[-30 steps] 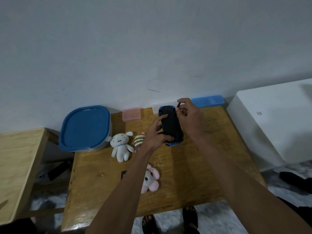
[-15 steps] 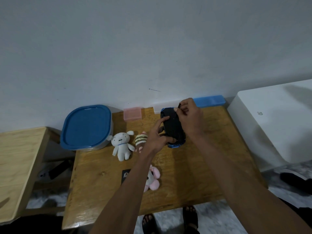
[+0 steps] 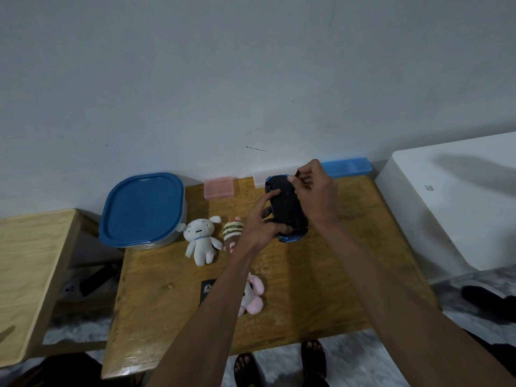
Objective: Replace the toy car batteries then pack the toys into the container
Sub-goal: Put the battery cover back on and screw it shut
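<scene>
A blue toy car is turned upside down, its black underside up, above the far middle of the wooden table. My left hand grips its left side and near end. My right hand pinches a thin dark tool against the car's far end. The container with a blue lid stands closed at the table's far left corner. A white plush dog, a small striped plush and a pink-eared plush lie on the table, left of the car.
A small black card-like item lies beside the pink plush. A pink box and a long blue box sit against the wall. A white appliance stands right of the table, a lighter wooden table left. Sandalled feet show below.
The car and both hands stay almost in place; my right hand has shifted slightly lower on the car's far end with the tool still pinched.
</scene>
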Motion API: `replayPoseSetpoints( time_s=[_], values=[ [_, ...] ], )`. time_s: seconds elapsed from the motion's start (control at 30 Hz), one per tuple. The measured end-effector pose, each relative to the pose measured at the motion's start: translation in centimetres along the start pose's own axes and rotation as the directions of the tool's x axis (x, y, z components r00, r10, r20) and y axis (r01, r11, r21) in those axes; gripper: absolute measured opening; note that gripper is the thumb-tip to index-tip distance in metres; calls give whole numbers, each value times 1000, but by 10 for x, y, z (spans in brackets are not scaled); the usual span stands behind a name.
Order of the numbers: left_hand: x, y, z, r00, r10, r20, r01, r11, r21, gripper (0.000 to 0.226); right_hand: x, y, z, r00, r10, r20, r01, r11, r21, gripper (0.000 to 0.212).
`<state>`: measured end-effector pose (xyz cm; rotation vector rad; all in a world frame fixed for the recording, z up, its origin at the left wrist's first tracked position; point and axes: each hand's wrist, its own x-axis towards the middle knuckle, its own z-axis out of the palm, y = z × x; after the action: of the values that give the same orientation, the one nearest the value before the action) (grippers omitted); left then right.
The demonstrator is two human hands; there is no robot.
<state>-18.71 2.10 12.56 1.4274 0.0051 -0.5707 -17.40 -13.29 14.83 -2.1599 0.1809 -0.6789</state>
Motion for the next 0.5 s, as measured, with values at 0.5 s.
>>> replayPoseSetpoints(
  time_s=[0.5],
  values=[
    [-3,1,1,1000,-11,20,11,1000,-19,88,-3,9,-2,1000,-13,9,12,997,74,22]
  ],
)
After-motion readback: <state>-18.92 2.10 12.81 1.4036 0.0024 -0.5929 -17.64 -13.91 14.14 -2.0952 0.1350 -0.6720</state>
